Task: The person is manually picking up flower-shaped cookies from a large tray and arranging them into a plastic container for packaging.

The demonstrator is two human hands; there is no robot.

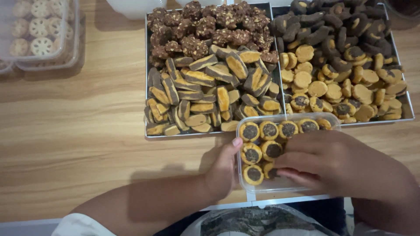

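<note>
The clear plastic box (280, 175) sits at the near edge of the wooden table (78, 144), pulled right up against the two metal trays, so the biscuits have only a short way to travel. The left hand (224, 168) is cupped against the box's left wall, thumb up at the corner, which looks like steadying it so it does not slide. The right hand (332, 164) lies over the box with its fingers curled down among the round chocolate-centred biscuits (262, 144), laid flat in rows; whether it pinches one I cannot tell. The left tray (148, 87) holds striped slices and dark clusters, the right tray (404, 96) round ones. Filled lidded boxes (39, 35) stand far left.
</note>
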